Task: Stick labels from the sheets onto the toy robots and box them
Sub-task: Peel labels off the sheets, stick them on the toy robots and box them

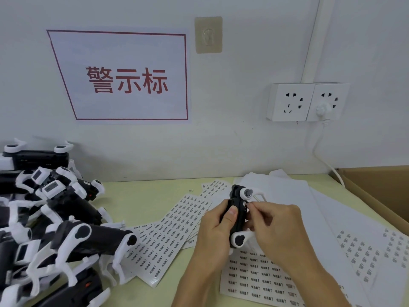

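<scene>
Head view: label sheets (pixel 261 278) lie nearest on the table (pixel 141 196). Above them the left hand (pixel 212 231) grips a toy robot (pixel 235 216), the right hand (pixel 276 227) pinching at its side. More robots (pixel 55 218) pile left; a cardboard box (pixel 376 187) sits far right.

A white wall sign (pixel 124 76) with a red border carries red characters reading "警示标". Print on the label sheets (pixel 174 227) on the surface is too small to read.
</scene>
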The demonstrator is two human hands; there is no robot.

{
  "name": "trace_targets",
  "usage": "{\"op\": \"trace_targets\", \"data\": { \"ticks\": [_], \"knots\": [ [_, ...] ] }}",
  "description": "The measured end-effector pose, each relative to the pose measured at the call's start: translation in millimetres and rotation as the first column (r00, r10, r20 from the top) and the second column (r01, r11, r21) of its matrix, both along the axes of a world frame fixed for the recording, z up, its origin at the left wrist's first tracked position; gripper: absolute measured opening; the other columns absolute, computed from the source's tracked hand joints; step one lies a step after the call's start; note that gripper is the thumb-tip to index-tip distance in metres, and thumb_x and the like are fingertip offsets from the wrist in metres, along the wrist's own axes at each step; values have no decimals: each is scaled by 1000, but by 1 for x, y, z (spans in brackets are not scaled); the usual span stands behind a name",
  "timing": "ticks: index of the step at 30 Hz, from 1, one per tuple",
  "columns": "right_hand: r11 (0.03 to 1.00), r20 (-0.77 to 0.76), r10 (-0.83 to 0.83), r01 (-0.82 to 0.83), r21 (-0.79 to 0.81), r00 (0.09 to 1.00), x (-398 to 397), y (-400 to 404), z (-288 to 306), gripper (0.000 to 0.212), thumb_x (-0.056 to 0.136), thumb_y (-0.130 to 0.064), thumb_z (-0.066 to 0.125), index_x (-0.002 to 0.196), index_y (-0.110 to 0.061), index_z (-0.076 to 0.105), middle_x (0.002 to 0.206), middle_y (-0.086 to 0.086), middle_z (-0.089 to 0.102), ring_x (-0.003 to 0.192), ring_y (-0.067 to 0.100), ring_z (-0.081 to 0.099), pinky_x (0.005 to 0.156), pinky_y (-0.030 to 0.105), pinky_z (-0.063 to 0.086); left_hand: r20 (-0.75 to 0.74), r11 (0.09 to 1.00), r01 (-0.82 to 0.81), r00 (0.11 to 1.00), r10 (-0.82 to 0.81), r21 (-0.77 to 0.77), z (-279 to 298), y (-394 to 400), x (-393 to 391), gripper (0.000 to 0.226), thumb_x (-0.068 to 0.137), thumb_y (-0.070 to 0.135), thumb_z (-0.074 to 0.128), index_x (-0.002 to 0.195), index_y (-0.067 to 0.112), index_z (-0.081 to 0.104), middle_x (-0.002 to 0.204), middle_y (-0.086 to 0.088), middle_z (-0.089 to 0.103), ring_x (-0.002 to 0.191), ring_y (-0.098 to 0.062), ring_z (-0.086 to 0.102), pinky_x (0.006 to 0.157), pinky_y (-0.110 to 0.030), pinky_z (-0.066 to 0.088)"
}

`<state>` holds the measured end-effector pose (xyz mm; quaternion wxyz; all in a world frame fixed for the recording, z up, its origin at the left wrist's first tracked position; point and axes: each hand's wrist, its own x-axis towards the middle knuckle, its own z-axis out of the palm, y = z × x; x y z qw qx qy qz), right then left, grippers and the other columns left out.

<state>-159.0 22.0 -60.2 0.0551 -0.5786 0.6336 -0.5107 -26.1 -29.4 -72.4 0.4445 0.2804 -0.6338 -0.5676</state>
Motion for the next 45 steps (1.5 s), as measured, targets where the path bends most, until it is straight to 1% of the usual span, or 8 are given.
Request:
{"op": "trace_targets", "data": {
  "ticks": [6,13,19,23,29,35,38,45],
  "knots": [
    [993,-1,87,-87,75,996,-3,1,3,25,96,-13,62,75,-13,75,64,6,71,66,31,70,66,51,57,-14,1000,9,1000,-9,20,0,-1,1,29,107,11,41,103,4,69,88,-9,73,80,-16,69,72,-22,51],
    [990,5,90,-90,108,996,-2,1,6,27,97,-12,61,74,-9,74,63,5,71,65,30,71,67,52,57,32,1000,-16,999,17,-16,0,-1,1,31,108,14,40,102,6,69,92,-17,72,88,-34,68,84,-48,52],
    [997,-105,-26,34,73,994,1,2,9,38,97,-14,60,59,-7,63,49,4,60,44,17,54,51,40,46,86,997,-5,996,12,-72,-2,0,1,30,108,18,42,100,8,69,84,-13,71,73,-19,63,69,-31,48],
    [995,-22,-41,43,89,999,1,4,11,34,98,-19,57,69,-7,70,58,5,68,59,22,68,59,43,54,51,997,-3,999,6,-73,-1,2,-3,30,105,25,43,98,10,69,80,-4,70,72,-9,66,67,-21,48],
    [991,87,-8,-4,131,996,11,5,20,28,94,-25,62,69,-23,74,55,-16,67,53,-1,65,49,11,44,63,989,-63,995,71,-133,-2,4,-9,31,98,36,44,94,16,66,82,-6,70,71,-13,62,65,-23,48],
    [989,149,1,-24,148,989,8,5,24,28,97,-20,60,75,-15,77,66,-3,73,66,13,71,67,41,57,81,980,-87,991,103,-181,0,3,-7,30,98,37,43,93,16,65,80,-8,69,72,-24,63,65,-33,49],
    [986,99,-8,-9,169,995,8,5,25,32,98,-20,58,72,-14,75,64,0,72,65,19,71,66,44,56,109,971,-85,988,111,-223,1,5,-7,30,99,37,42,91,17,63,77,-10,66,65,-25,56,60,-36,46],
    [980,35,-48,41,195,998,5,6,30,41,98,-19,56,62,-6,69,59,6,68,58,26,65,59,40,54,179,948,-62,976,122,-311,3,5,-6,23,106,25,43,90,16,57,70,5,62,60,-3,51,57,-14,39]
  ]
}}
